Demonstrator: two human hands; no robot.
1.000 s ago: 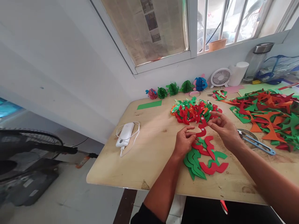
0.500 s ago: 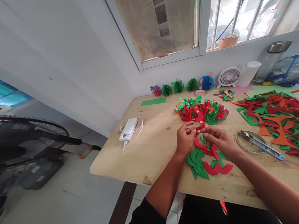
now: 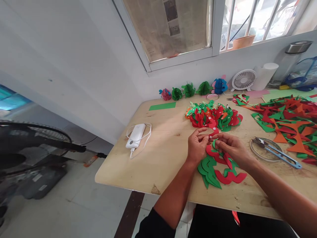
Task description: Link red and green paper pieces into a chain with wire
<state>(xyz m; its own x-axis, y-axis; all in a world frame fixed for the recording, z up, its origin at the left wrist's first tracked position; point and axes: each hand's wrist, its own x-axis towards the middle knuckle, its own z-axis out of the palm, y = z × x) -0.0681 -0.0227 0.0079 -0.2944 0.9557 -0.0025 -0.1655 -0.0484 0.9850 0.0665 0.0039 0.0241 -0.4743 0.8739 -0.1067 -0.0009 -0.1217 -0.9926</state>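
My left hand (image 3: 196,145) is closed in a pinch on a red paper cutout (image 3: 214,131) with scalloped edges and small white patches. Facing it, my right hand (image 3: 230,148) has its thumb and fingers drawn together at a white patch near the same cutout; what sits between its fingertips is too small to make out. Under the hands lie more loose cutouts: a red wavy one (image 3: 230,177) and several green ones (image 3: 209,170) overlapping at the left. Just beyond the fingertips is a heap of red, green and orange cutouts (image 3: 223,115), many bearing white patches.
A blue-handled craft knife (image 3: 279,153) rests across a round ring of tape (image 3: 255,150) at the right. Paper scraps (image 3: 292,122) pile behind it. A white power bank (image 3: 137,135) with cable lies left. Folded paper figures (image 3: 189,90) and a small fan (image 3: 244,80) line the wall.
The view has shifted very slightly. Both hands stay at almost the same spot, with fingertips still together over the red paper cutout.
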